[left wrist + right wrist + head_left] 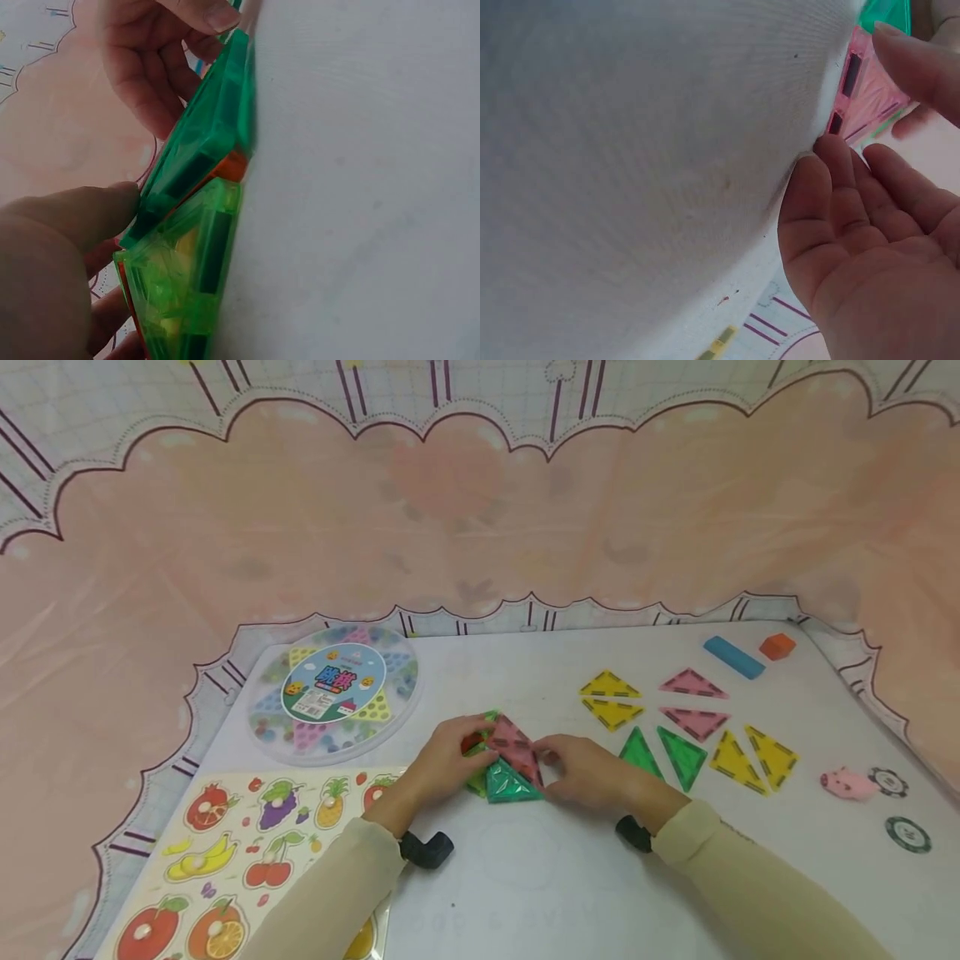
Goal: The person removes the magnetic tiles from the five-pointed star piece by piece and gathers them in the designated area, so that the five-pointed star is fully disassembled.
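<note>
My left hand (pixel 450 747) holds a cluster of magnetic tiles by its left side, thumb and fingers on either side of the yellow-green triangle tile (pixel 176 277). A dark green triangle tile (pixel 512 782) sits at the cluster's front, and a pink triangle tile (pixel 517 747) slopes along its right. Orange-red shows beneath the greens in the left wrist view. My right hand (pixel 588 772) grips the pink tile at its outer edge, the thumb near the green corner and the fingertips (pixel 831 146) at the other end. The hands hide part of the cluster.
Right of the hands lie loose yellow tiles (pixel 611 714), pink tiles (pixel 693 722) and green tiles (pixel 682 756). Farther off are a blue block (pixel 733 657), orange block (pixel 777 647), pink pig (pixel 847 783) and round chips (pixel 907 835). A round game box (pixel 405 672) and fruit board (pixel 225 814) lie left.
</note>
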Demonstrator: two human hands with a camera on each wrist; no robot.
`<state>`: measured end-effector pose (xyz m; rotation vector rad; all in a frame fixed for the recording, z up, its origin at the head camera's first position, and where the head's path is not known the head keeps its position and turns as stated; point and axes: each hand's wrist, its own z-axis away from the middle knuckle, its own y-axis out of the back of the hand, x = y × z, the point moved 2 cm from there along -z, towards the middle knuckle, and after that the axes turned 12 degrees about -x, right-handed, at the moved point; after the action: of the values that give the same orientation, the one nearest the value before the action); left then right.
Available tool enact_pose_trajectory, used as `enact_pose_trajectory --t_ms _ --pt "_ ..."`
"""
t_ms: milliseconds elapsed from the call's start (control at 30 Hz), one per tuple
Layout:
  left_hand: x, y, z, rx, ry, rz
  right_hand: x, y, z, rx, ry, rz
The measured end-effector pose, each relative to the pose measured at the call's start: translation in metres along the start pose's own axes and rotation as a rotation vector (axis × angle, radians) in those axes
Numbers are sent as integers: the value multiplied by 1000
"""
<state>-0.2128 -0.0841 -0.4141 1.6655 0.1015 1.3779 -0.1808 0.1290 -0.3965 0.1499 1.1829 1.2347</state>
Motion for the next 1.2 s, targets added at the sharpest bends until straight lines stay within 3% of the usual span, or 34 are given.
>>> enact_pose_trajectory --t_ms 933,1200 --pt "0 -1 2 16 3 -4 0 -1 -6 -15 22 106" --pt "-1 -1 2 12 9 -5 -2 -2 -5 -24 69 176"
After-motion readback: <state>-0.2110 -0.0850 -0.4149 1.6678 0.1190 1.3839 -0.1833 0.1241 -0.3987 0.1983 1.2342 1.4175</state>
